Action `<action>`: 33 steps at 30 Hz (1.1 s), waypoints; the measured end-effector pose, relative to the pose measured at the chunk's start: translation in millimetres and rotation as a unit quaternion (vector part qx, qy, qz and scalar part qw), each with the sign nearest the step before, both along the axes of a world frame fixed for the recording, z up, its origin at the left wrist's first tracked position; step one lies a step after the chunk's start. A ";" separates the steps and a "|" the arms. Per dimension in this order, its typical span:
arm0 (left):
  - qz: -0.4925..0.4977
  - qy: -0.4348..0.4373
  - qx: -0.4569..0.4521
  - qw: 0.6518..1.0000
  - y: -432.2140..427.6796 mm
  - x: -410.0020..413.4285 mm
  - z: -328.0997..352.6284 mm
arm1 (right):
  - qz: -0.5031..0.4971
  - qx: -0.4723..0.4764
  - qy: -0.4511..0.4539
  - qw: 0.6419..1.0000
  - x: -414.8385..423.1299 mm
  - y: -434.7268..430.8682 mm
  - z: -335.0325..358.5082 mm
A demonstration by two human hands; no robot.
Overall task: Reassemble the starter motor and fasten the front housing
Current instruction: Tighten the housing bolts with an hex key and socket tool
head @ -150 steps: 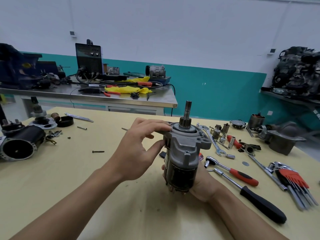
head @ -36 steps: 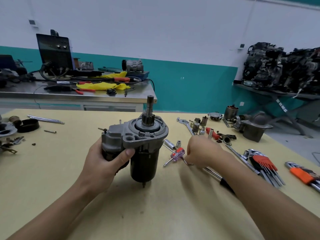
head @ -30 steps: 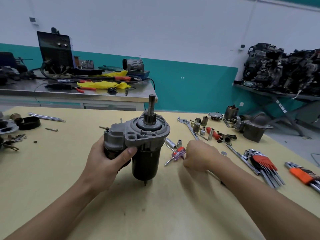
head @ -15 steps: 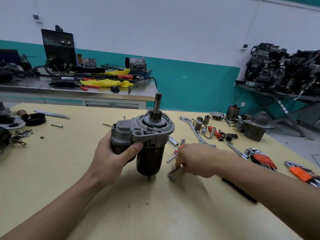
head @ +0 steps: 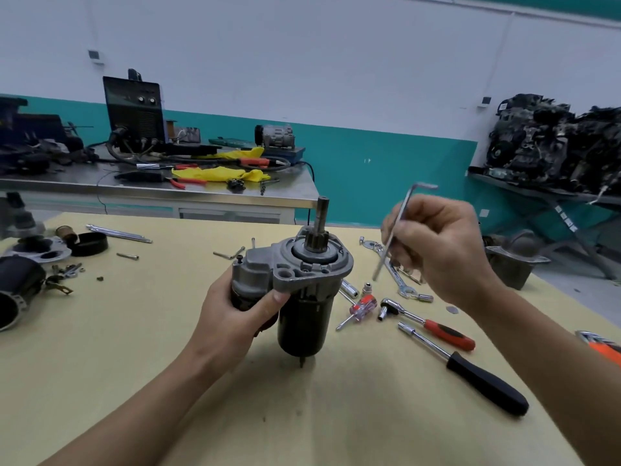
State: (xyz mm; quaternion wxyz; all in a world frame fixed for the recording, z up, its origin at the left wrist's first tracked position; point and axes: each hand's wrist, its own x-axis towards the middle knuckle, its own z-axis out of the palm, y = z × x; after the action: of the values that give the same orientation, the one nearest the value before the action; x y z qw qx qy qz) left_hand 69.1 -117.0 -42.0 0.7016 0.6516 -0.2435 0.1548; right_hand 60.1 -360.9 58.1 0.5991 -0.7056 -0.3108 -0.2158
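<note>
Starter motor [head: 302, 307] upright, just left of the right hand, its lower end touching the yellow table [head: 134, 381] or just above it; cannot tell which. Gripped by the left hand [head: 235, 317], fingers wrapped round the smaller barrel at the side and thumb pressed up under the flange of the front housing [head: 295, 274]. Probably held so to stop the body turning and to keep the housing face up and level for the tool. Shaft [head: 322, 216] pointing straight up out of the housing, clear of both hands.

Hex key [head: 382, 260] pinched in the right hand [head: 437, 250], raised well above the table and to the right of the housing, long arm angled down toward it, short bent arm on top. Likely carried that way to drop the long tip into a screw head on the housing face and turn it by the bend. Not yet touching the motor.

Judged as the start of fastening: housing seated, screws on its face too small to tell whether in or tight. Next move calls for lining the tip up with a recessed head, with the left grip bracing against the twist.

Below the right hand, loose on the table within easy reach: small screwdriver [head: 361, 306], red-handled ratchet [head: 437, 329], black-handled driver [head: 484, 381], spanner [head: 401, 282].
</note>
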 end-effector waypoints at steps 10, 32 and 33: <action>0.008 -0.012 0.012 1.000 2.0 3.5 -3.3 | 0.056 -0.036 -0.005 0.998 11.0 63.7 10.8; -0.007 -0.027 0.011 1.000 1.3 3.8 -2.4 | 0.126 -0.118 0.068 0.983 17.2 55.7 23.5; -0.005 -0.026 0.011 1.000 1.3 3.5 -2.5 | 0.128 -0.123 0.070 0.982 18.1 53.0 24.1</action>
State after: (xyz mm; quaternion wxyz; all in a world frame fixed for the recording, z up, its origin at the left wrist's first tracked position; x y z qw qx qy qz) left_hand 72.7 -115.8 -44.5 0.6887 0.6537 -0.2668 0.1650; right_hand 78.2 -307.9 82.1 0.5507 -0.7415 -0.3804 -0.0474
